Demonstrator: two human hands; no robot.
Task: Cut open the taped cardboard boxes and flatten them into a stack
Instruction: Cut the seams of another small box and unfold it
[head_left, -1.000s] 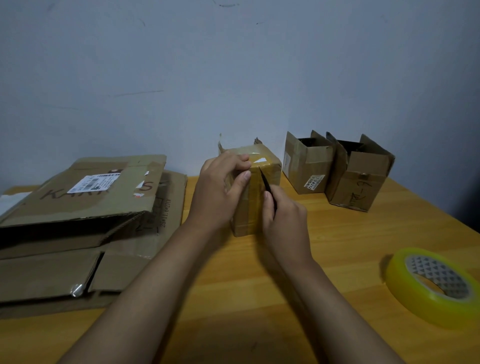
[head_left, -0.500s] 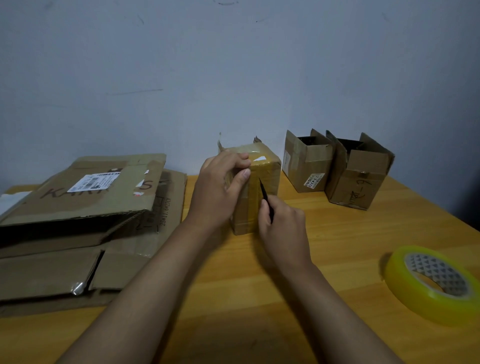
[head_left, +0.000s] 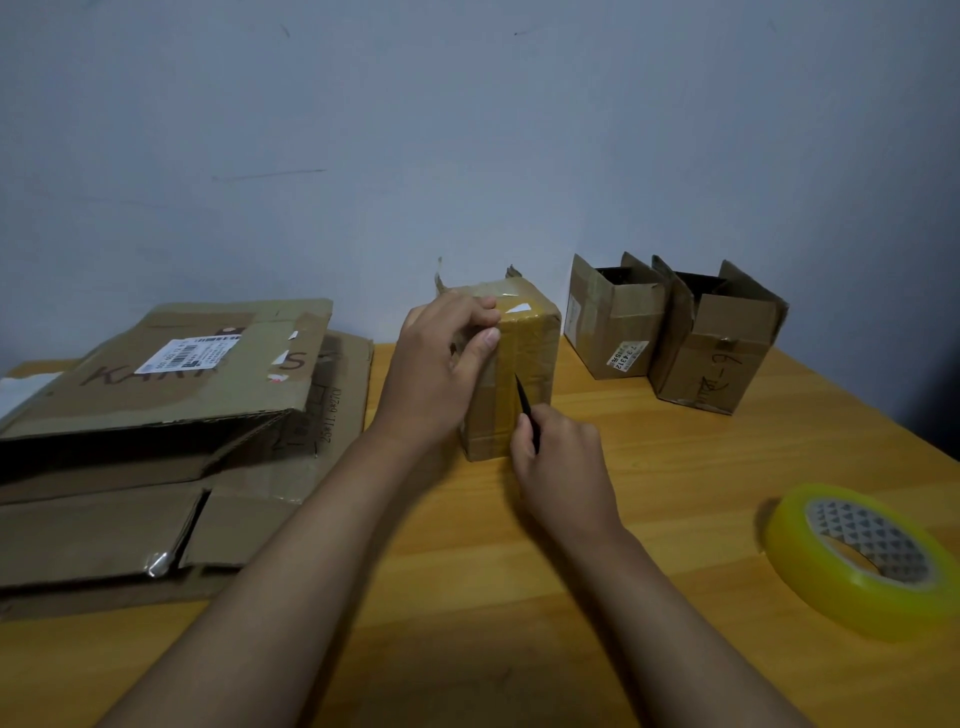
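— Where's the box being worked on?

— Middle of the wooden table, close to the wall. It's a small taped box, standing upright, glossy tape running over its top and down the near face.

— And the hands?

— The left hand is wrapped over the box's top left corner, fingers curled on the top and thumb pressed flat against the near face, so it's clamped on the box. The right hand sits low in front of it, closed around a thin black blade whose tip points up and rests against the taped strip, about halfway down the face.

— Can you see a cut?

— Not clearly from here; the tape is too shiny to tell.

— What else is on the table?

— On the left, a stack of flattened cardboard, the top piece bearing a white label and marker lettering. Right of the taped box, near the wall, stand two open boxes side by side, touching: one with a small label and one with handwriting, flaps up. At the near right edge lies a roll of yellowish tape, flat on the wood, well apart from the hands
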